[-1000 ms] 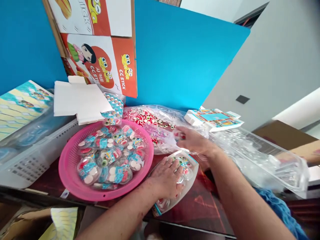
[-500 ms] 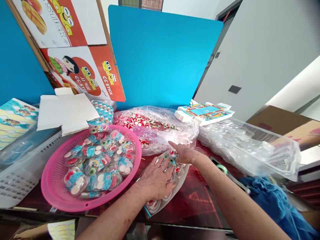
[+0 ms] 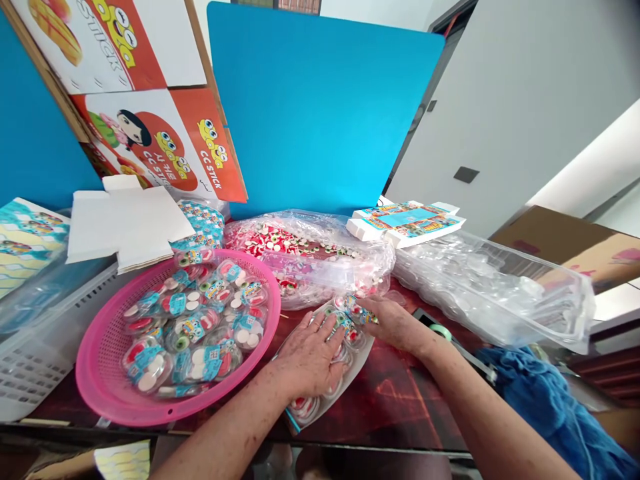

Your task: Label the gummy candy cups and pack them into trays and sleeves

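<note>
My left hand [image 3: 311, 353] lies flat, fingers spread, on a clear blister tray [image 3: 306, 407] of round candy capsules on the dark red table. At the tray's far end, my right hand [image 3: 395, 323] pinches a small colourful candy capsule [image 3: 356, 311] with its fingertips. Just left of the tray is a pink mesh basket [image 3: 100, 373], full of sealed capsules with blue labels. Behind the tray lies a clear bag of loose red and white candies [image 3: 310, 257].
A long clear bag of empty plastic shells [image 3: 500, 293] lies at the right, with flat printed boxes [image 3: 405, 223] behind it. White cardboard [image 3: 125, 223] rests on a white crate [image 3: 30, 360] at the left. A tape roll [image 3: 440, 330] and blue cloth [image 3: 550, 400] lie near my right forearm.
My right hand came back from the candy bag to the far end of the tray. My left hand stayed flat on the tray. The view shifted slightly.
</note>
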Demonstrator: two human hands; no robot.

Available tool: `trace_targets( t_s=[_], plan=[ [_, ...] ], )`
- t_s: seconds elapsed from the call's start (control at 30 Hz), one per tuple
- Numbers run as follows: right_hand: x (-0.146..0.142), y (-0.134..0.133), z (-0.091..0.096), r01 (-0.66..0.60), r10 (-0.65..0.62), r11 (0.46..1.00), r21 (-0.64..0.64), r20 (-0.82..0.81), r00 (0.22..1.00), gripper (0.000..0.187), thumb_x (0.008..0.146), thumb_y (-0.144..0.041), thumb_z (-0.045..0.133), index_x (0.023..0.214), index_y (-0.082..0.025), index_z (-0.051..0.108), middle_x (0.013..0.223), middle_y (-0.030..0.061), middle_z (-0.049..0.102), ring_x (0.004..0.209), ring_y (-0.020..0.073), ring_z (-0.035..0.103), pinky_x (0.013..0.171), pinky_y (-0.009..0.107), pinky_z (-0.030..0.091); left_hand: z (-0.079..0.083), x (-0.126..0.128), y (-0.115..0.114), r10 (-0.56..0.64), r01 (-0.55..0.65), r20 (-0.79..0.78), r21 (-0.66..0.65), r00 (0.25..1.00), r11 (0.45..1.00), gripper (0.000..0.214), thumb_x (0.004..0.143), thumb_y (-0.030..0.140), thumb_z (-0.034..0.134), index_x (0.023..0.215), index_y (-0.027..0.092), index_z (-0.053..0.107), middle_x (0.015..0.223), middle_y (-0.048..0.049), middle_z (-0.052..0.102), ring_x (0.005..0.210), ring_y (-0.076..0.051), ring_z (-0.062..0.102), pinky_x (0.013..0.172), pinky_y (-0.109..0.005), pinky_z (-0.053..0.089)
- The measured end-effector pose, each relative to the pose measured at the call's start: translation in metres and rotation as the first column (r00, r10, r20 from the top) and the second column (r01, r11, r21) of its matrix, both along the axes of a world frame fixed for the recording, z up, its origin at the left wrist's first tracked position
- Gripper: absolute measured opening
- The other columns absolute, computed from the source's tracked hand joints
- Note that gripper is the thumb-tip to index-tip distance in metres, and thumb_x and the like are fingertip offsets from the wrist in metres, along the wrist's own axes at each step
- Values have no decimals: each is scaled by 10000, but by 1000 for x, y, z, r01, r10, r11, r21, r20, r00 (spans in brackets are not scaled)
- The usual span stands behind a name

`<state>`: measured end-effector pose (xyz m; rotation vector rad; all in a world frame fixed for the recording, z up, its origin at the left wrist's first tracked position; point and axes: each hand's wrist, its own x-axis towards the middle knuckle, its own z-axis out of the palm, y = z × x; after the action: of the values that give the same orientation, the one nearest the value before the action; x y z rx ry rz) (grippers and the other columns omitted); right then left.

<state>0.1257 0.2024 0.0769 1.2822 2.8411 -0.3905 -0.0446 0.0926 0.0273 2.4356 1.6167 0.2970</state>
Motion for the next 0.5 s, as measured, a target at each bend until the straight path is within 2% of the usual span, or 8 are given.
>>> trace_targets(
  t_s=[0.13, 0.27, 0.4, 0.5],
  plan=[
    [-15, 2, 4, -141, 143, 985, 95, -13, 990, 425, 747, -154, 483, 1163, -163, 570, 1053, 116, 584, 996, 232, 528, 881, 337, 389, 1, 0, 1, -2, 2, -15, 1, 1000, 1000, 582, 870, 503, 331, 1370, 207, 301, 1456, -109, 246, 1338, -269, 188, 1084, -467, 115],
    [-37, 8, 2, -258, 258, 966, 18, 15, 966, 456, 699, -135, 521, 1144, -207, 589, 1099, 67, 589, 1009, 202, 527, 935, 326, 357, 3, 2, 1, 4, -4, -28, 1, 1000, 1000, 596, 869, 488, 334, 1383, 192, 277, 1458, -111, 241, 1341, -263, 178, 1089, -459, 99],
    [-35, 14, -3, -147, 147, 988, 40, 9, 989, 422, 692, -137, 528, 1105, -122, 616, 1035, 134, 615, 967, 246, 550, 900, 370, 385, 3, 2, 0, 5, -6, -39, -5, 999, 1000, 563, 882, 485, 305, 1363, 192, 322, 1453, -114, 254, 1339, -257, 190, 1090, -455, 99],
    [-17, 19, -1, -69, 71, 996, 53, -41, 997, 439, 756, -206, 511, 1181, -108, 559, 1085, 129, 604, 979, 216, 553, 876, 313, 408, 4, 1, 0, 6, -7, -41, -17, 999, 1000, 586, 878, 508, 298, 1367, 184, 313, 1450, -122, 257, 1338, -263, 190, 1087, -462, 112]
  ],
)
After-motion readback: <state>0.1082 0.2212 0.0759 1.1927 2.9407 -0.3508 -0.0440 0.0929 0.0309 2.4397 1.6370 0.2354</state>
